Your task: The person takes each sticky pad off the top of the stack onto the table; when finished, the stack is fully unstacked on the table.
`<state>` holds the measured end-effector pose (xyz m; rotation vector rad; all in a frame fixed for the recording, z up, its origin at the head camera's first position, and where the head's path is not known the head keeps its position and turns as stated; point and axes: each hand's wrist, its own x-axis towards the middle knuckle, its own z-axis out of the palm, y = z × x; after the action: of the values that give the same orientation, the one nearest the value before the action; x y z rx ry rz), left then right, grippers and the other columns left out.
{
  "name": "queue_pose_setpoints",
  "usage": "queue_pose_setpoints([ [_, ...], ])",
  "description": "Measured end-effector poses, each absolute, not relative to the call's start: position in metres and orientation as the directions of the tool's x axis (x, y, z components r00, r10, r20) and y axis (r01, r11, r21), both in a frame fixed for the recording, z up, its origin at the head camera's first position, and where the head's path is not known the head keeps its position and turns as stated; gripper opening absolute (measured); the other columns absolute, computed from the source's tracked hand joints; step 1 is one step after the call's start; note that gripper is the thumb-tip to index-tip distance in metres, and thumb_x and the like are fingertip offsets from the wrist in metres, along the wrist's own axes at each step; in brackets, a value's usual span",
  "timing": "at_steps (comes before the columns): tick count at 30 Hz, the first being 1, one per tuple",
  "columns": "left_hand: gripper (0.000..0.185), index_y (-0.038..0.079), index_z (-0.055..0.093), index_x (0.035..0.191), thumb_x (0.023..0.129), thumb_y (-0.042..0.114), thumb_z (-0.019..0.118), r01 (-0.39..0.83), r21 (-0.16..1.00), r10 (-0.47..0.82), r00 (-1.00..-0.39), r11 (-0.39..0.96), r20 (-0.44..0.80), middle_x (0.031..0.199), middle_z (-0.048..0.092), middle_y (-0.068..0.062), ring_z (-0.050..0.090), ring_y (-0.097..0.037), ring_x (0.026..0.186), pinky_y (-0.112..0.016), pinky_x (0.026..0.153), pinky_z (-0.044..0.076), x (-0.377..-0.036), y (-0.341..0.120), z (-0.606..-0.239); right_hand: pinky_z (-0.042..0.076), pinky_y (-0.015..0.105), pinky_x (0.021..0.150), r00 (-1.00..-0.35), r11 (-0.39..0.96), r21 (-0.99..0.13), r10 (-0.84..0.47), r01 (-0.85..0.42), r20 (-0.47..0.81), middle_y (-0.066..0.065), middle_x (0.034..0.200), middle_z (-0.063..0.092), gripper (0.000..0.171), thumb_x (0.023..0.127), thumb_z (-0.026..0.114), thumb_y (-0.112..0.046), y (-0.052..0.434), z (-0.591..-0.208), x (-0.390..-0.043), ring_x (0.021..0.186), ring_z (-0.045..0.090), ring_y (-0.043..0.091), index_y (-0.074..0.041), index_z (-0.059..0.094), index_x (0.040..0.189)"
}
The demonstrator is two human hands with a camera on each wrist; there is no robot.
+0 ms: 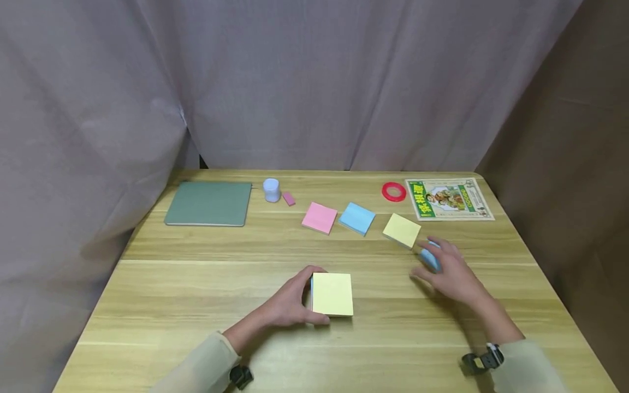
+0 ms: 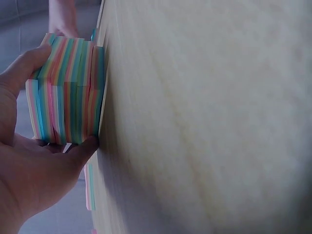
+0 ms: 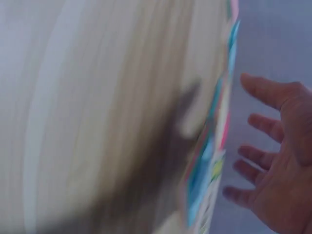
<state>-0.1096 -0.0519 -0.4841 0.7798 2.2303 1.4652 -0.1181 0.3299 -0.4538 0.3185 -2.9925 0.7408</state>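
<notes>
the left hand (image 1: 290,303) grips 1 thick stack of sticky notes (image 1: 332,293) near the middle of the wooden table (image 1: 196,295), thumb on one side and fingers curled against the other. the stack is yellow on top; the left wrist view shows its edge (image 2: 68,92) striped in pink, blue, green, orange and yellow. the right hand (image 1: 449,273) is spread wide with straight fingers, holding nothing, over a blue pad (image 1: 430,257) that is partly hidden beneath it; i cannot tell whether it touches the pad.

further back lie 3 thin pads in a row: 1 pink pad (image 1: 319,218), 1 light blue pad (image 1: 357,218) and 1 yellow pad (image 1: 402,230). behind them are 1 red tape ring (image 1: 394,191), 1 printed booklet (image 1: 448,198) with a green band and characters too small to read, 1 small white cup (image 1: 271,190), 1 pink eraser (image 1: 289,198) and 1 grey-green mat (image 1: 209,203).
</notes>
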Motion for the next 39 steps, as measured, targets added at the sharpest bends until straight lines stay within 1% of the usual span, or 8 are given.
queue_pose_setpoints([
  [4, 0.085, 0.019, 0.044, 0.134, 0.064, 0.022, 0.093, 0.25, 0.917, 0.626, -0.78, 0.312, -0.001, 0.116, 0.056, 0.008, 0.053, -0.014, 0.104, -0.041, 0.098, 0.041, -0.109, -0.052, -0.484, 0.031, 0.068, 0.1, -0.932, 0.789, -0.504, -0.346, -0.351, 0.107, 0.018, 0.151, 0.035, 0.066, 0.087, 0.076, -0.034, 0.281, -0.44, -0.105, 0.136, 0.03, 0.044, -0.011, 0.049, 0.143],
  [8, 0.086, 0.02, 0.043, 0.134, 0.064, 0.02, 0.093, 0.252, 0.915, 0.633, -0.774, 0.314, -0.004, 0.116, 0.055, 0.008, 0.052, -0.015, 0.104, -0.041, 0.097, 0.042, -0.109, -0.052, -0.482, 0.033, 0.064, 0.102, -0.884, 0.723, -0.543, -0.459, -0.427, 0.083, 0.006, 0.157, 0.03, 0.072, 0.086, 0.073, -0.044, 0.231, -0.429, -0.09, 0.141, 0.027, 0.034, -0.025, 0.042, 0.148],
  [10, 0.087, 0.02, 0.043, 0.134, 0.064, 0.02, 0.093, 0.256, 0.912, 0.637, -0.771, 0.32, -0.007, 0.117, 0.055, 0.008, 0.052, -0.015, 0.105, -0.041, 0.097, 0.042, -0.11, -0.052, -0.482, 0.035, 0.06, 0.103, -0.86, 0.693, -0.565, -0.506, -0.449, 0.062, 0.002, 0.158, 0.027, 0.075, 0.085, 0.073, -0.046, 0.212, -0.427, -0.085, 0.142, 0.026, 0.028, -0.028, 0.04, 0.15],
  [15, 0.089, 0.018, 0.041, 0.137, 0.065, 0.02, 0.092, 0.264, 0.906, 0.64, -0.769, 0.33, -0.009, 0.122, 0.053, 0.006, 0.052, -0.014, 0.107, -0.039, 0.098, 0.041, -0.109, -0.053, -0.481, 0.036, 0.048, 0.106, -0.793, 0.643, -0.554, -0.608, -0.529, 0.052, -0.001, 0.159, 0.023, 0.076, 0.085, 0.073, -0.049, 0.182, -0.434, -0.079, 0.142, 0.024, 0.018, -0.025, 0.041, 0.149],
  [21, 0.089, 0.015, 0.042, 0.138, 0.067, 0.029, 0.092, 0.275, 0.909, 0.639, -0.769, 0.314, 0.012, 0.128, 0.053, 0.003, 0.052, -0.015, 0.109, -0.041, 0.097, 0.042, -0.109, -0.052, -0.483, 0.035, 0.042, 0.108, -0.746, 0.627, -0.465, -0.655, -0.624, 0.119, 0.002, 0.153, 0.035, 0.066, 0.086, 0.072, -0.047, 0.169, -0.442, -0.079, 0.139, 0.033, 0.018, -0.016, 0.052, 0.142],
  [29, 0.089, 0.014, 0.041, 0.138, 0.066, 0.022, 0.092, 0.272, 0.906, 0.637, -0.771, 0.326, 0.002, 0.126, 0.053, 0.003, 0.052, -0.014, 0.109, -0.039, 0.099, 0.041, -0.11, -0.052, -0.482, 0.042, 0.042, 0.101, -0.769, 0.686, -0.382, -0.629, -0.62, 0.118, 0.002, 0.146, 0.044, 0.071, 0.077, 0.082, -0.041, 0.168, -0.439, -0.08, 0.131, 0.042, 0.018, -0.019, 0.055, 0.139],
  [33, 0.087, 0.017, 0.041, 0.137, 0.066, 0.018, 0.092, 0.257, 0.908, 0.634, -0.773, 0.331, -0.013, 0.123, 0.053, 0.006, 0.051, -0.013, 0.107, -0.036, 0.098, 0.04, -0.109, -0.052, -0.482, 0.046, 0.043, 0.096, -0.813, 0.727, -0.399, -0.575, -0.559, 0.093, 0.003, 0.141, 0.048, 0.07, 0.074, 0.084, -0.04, 0.178, -0.434, -0.077, 0.126, 0.047, 0.02, -0.021, 0.057, 0.136],
  [39, 0.085, 0.018, 0.043, 0.136, 0.066, 0.015, 0.091, 0.257, 0.91, 0.631, -0.776, 0.326, -0.007, 0.121, 0.054, 0.007, 0.051, -0.013, 0.107, -0.035, 0.097, 0.041, -0.109, -0.051, -0.48, 0.045, 0.049, 0.097, -0.898, 0.798, -0.43, -0.432, -0.421, 0.077, 0.002, 0.139, 0.049, 0.071, 0.072, 0.086, -0.038, 0.218, -0.433, -0.073, 0.125, 0.048, 0.023, -0.023, 0.058, 0.136],
])
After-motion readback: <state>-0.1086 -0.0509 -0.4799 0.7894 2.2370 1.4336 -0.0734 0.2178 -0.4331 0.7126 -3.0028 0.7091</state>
